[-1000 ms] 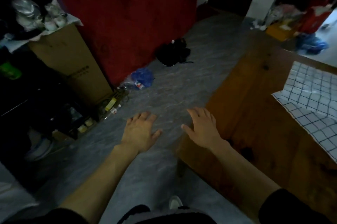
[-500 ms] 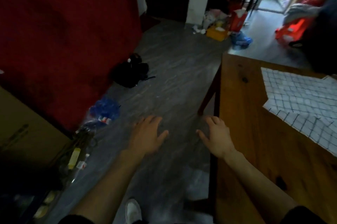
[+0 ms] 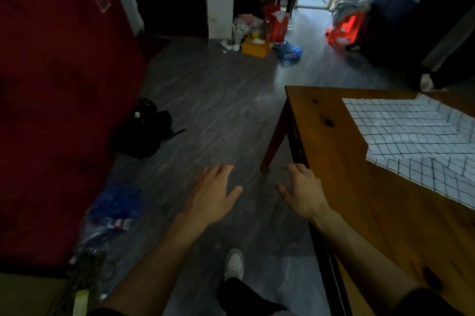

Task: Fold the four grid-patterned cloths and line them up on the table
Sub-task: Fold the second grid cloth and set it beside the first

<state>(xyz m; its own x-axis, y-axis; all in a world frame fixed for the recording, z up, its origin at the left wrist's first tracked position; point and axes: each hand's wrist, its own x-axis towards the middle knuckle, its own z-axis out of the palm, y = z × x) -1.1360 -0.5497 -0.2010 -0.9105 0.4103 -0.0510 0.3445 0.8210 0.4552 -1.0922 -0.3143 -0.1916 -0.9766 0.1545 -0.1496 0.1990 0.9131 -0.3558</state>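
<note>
Both your hands are out in front of you, palms down, holding nothing. Your left hand (image 3: pixel 214 193) hangs over the grey floor (image 3: pixel 218 110), fingers spread and straight, thumb out to the right. Your right hand (image 3: pixel 302 193) sits at the near left edge of the wooden table (image 3: pixel 334 161), fingers relaxed with a slight bend, thumb pointing left; can't tell if it touches the edge or just hovers over it. The grid-patterned cloths (image 3: pixel 416 141) lie unfolded on the table's far right side, overlapping in a loose heap and running out of frame on the right, well apart from both hands. How many are in the heap I can't tell. Your white shoe (image 3: pixel 234 264) is on the floor between your forearms. Left of you: red wall (image 3: pixel 59 97), black bag (image 3: pixel 146 130) on the floor beside it, blue plastic bag (image 3: pixel 115 205) nearer you. Far end: orange box (image 3: pixel 255 48) and a red stool (image 3: pixel 345 28) with clothes on it.
</note>
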